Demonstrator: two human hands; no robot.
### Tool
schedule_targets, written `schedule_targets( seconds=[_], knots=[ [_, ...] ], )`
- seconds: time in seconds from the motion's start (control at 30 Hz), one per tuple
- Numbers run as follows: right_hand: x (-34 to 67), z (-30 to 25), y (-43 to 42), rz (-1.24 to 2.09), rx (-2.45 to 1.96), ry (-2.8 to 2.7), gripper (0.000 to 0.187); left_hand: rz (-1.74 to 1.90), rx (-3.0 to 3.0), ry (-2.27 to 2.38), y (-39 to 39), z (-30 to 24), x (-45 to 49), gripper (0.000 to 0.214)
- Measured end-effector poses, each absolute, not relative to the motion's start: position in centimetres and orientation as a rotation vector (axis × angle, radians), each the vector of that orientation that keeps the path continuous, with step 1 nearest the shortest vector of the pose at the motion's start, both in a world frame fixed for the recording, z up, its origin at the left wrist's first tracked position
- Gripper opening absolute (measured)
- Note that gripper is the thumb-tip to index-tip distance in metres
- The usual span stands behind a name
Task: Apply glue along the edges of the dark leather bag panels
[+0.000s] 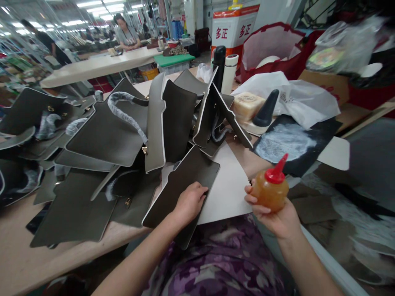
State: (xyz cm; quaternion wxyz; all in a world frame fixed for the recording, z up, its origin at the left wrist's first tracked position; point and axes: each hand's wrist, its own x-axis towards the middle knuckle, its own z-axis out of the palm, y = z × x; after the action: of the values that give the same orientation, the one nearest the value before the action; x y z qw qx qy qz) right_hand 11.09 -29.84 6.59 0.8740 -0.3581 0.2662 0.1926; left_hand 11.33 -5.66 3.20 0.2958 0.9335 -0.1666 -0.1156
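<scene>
My right hand [279, 220] is wrapped round a squeeze bottle [271, 193] of amber liquid with a red pointed nozzle tilted up. My left hand [191, 201] grips a dark grey-brown bag panel [185, 174] near its right edge, with the fingers curled; the fingertips are partly hidden. The panel has pale cut edges and lies tilted over a white sheet [226, 185] at the table's front edge. Just behind it stands a folded bag piece [177, 123], and an opened one [205, 115] leans to the right of that.
More bag pieces [108, 127] with plastic-wrapped handles [123, 98] pile up on the left of the table [18, 222]. At the right are a white-smeared black board [286, 139], a dark cone-shaped object [268, 109] and a yellowish block [247, 105]. Two tall bottles [230, 74] stand behind. A person [126, 35] leans at a far table.
</scene>
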Motion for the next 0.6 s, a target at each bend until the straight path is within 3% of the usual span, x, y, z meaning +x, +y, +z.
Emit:
schedule_targets(
  seconds=[0.27,0.4,0.6],
  knots=[
    [12.8,3.8,-28.1,0.465,-0.607,0.484,0.029,-0.201,2.798,-0.817,-5.7,4.0,10.4,0.034],
    [12.7,2.9,-28.3,0.447,-0.528,0.509,0.029,-0.074,2.746,-0.877,-4.3,4.2,9.9,0.028],
    [13.2,3.1,-28.0,0.444,-0.400,0.609,0.027,0.649,2.804,-0.257,1.2,5.7,8.9,0.050]
  ],
)
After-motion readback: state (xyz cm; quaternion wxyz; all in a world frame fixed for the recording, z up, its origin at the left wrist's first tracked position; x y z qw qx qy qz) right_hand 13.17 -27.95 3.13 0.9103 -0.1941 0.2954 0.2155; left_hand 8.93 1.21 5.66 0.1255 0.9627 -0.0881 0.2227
